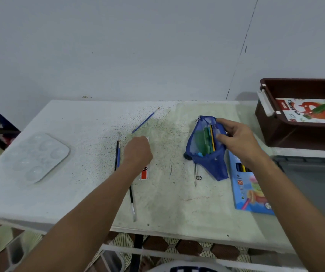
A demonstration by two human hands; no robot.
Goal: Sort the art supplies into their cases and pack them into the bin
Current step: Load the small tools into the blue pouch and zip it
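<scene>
A blue mesh pouch (206, 154) stands open on the table, with green items and a pencil showing inside. My right hand (234, 136) grips its upper right edge. My left hand (137, 151) lies curled over a white and red paint tube (144, 173), whose top end it hides. Two brushes, one black and one blue (117, 154), lie just left of that hand. Another blue brush (145, 120) lies farther back. A black brush with a silver end (132, 201) lies nearer me. A metal compass (196, 176) sits below the pouch.
A brown bin (271, 124) at the right holds an oil pastels box (309, 112). A blue coloured-pencil box (250, 185) lies under my right forearm. A clear paint palette (39, 156) sits at the far left. A grey lid (314, 179) lies at the right edge.
</scene>
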